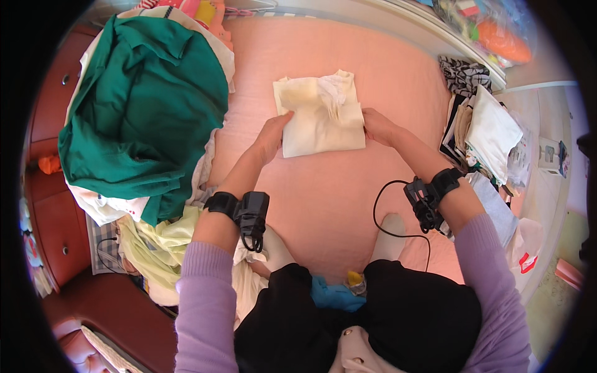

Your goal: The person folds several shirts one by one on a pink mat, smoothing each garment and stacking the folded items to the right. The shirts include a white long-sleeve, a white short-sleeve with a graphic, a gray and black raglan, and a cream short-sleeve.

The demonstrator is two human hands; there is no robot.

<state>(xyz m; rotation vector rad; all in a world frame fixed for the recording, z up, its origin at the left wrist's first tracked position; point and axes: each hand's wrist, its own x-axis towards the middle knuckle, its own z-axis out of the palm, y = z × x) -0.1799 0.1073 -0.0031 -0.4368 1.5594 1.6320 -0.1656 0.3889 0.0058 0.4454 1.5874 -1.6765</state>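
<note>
A cream-coloured garment (pixel 323 127), partly folded, lies on the pink bed sheet (pixel 311 199) in front of me. Its upper part shows a whitish bunched patch, and its lower edge is fairly straight. At its left edge my left hand (pixel 272 133) grips the cloth, thumb on top and the other fingers mostly hidden. My right hand (pixel 377 126) pinches the opposite edge, its fingertips partly behind the fabric. The garment looks slightly rumpled between the two hands.
A large heap topped with a green garment (pixel 149 105) stands at the left, with pale yellow cloth (pixel 161 239) below it. Folded clothes (pixel 491 133) are stacked at the right edge. Black devices with a cable (pixel 423 202) are strapped to my forearms. Blue cloth (pixel 336 293) lies between my legs.
</note>
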